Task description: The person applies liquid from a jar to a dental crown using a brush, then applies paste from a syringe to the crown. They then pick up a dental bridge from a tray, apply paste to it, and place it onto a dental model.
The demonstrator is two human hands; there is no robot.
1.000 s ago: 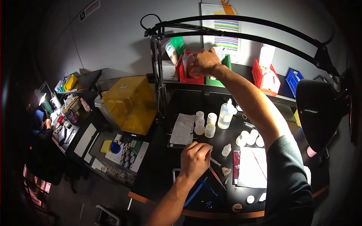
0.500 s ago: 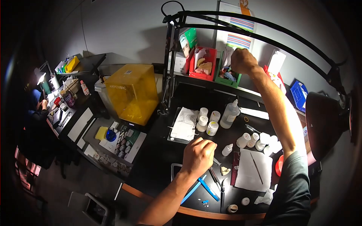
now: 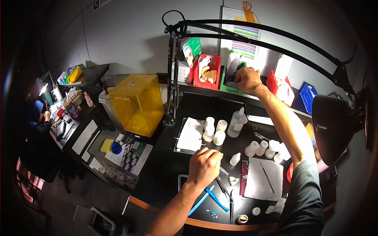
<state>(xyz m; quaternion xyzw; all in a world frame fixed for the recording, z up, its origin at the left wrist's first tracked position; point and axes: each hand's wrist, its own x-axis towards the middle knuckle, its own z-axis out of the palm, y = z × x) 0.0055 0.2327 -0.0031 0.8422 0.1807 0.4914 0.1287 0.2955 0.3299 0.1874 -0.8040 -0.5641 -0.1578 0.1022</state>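
My right hand point(image 3: 248, 80) reaches over the desk to the green bin point(image 3: 231, 89) on the back shelf. Its fingers bend down at the bin's opening, and whatever they grip is hidden. Inside that bin I see pale bags and small mixed items. Above the front of the desk, my left hand point(image 3: 204, 167) is closed with its knuckles up; anything inside it is out of sight. Close to it lie a blue-handled tool point(image 3: 216, 198), dark slim tools point(image 3: 223, 188), a small cream dental piece point(image 3: 233, 181) and a small dropper bottle point(image 3: 235, 159).
A red bin point(image 3: 207, 80) with dental models neighbours the green one. White jars point(image 3: 219, 137) and a clear bottle point(image 3: 237, 124) stand mid-desk. A brush point(image 3: 266, 177) lies on a paper towel point(image 3: 258, 187). The lamp point(image 3: 334, 131) hangs at right. Another person point(image 3: 37, 118) sits far left.
My right hand has lowered from above the green bin's right side to its opening. My left hand stays closed above the desk front. The whole view has shifted slightly.
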